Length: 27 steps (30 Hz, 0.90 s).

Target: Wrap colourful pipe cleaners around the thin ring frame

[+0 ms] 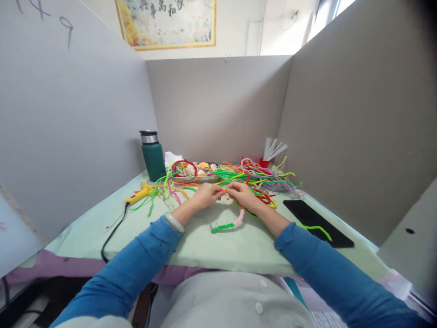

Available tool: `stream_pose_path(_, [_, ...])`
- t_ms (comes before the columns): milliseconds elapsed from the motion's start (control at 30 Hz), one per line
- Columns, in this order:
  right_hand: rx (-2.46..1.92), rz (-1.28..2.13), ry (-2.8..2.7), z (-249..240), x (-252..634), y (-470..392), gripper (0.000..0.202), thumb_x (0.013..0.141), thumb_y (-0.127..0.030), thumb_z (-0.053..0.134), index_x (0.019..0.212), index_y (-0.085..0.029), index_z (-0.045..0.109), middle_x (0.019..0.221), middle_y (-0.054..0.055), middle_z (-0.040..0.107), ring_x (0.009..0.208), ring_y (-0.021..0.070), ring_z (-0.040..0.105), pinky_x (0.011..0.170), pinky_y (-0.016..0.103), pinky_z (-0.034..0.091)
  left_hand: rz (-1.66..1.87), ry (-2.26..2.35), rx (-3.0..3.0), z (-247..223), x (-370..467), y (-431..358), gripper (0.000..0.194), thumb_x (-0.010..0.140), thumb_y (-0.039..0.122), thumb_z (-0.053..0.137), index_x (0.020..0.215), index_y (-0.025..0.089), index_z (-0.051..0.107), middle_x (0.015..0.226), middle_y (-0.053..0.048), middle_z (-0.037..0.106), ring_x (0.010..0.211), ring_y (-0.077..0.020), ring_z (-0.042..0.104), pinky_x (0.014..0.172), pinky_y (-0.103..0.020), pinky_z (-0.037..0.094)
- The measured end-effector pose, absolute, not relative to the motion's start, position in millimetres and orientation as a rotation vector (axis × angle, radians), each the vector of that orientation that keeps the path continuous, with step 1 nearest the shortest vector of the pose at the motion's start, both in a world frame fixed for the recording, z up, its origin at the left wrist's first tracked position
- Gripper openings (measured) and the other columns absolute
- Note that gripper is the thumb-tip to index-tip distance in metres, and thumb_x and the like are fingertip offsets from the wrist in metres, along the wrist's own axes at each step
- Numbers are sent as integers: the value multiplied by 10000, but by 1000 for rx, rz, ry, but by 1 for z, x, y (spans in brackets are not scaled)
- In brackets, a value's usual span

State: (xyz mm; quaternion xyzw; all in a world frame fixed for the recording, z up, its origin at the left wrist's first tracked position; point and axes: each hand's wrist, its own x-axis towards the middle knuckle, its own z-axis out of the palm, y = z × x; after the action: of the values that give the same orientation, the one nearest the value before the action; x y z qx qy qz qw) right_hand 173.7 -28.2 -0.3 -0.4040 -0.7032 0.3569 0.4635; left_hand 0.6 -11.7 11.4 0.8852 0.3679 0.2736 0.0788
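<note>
My left hand [205, 195] and my right hand [243, 195] meet over the middle of the table, fingertips nearly touching. Both pinch a small orange pipe cleaner [224, 192], mostly hidden by the fingers. Below my right hand hangs a curved strand with a fuzzy green section [223, 228], then a pink section [240, 217] and a bit of orange. A thin wire end sticks up at the green section's left end. Tiny orange bits [227, 198] lie under the fingertips.
Behind the hands are a tray [177, 178] of shells and a heap of colourful pipe cleaners [266, 175]. A green bottle [153, 159] and a corded yellow glue gun [138, 194] are left. At right are a red cup [264, 162] of white sticks and a black mat [307, 214]. Grey partitions enclose the table.
</note>
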Motion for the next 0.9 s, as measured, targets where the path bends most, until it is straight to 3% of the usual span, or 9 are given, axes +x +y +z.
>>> stream_pose_path(433, [-973, 875, -1730, -1, 174, -27, 183, 698, -338, 537, 690, -155, 545, 532, -44, 483, 420, 56, 354, 404, 195, 262, 734, 1156, 2338, 15, 2, -16, 454, 804, 494, 397, 685, 130, 642, 406, 25, 466, 403, -86, 431, 455, -194, 307])
stream_pose_path(700, [-986, 848, -1757, 0, 174, -29, 214, 695, -363, 542, 673, -151, 524, 536, -37, 485, 439, 58, 356, 410, 191, 256, 698, 1109, 2182, 11, 0, -11, 477, 789, 500, 399, 818, 105, 666, 563, -23, 604, 398, -73, 455, 436, -189, 337])
stream_pose_path(900, [-973, 851, -1768, 2, 173, -31, 202, 694, -353, 541, 683, -152, 536, 526, -46, 471, 436, 57, 345, 428, 199, 259, 714, 1076, 2014, 10, 1, -8, 422, 773, 439, 427, 800, 88, 657, 628, -55, 634, 396, -66, 451, 420, -191, 338])
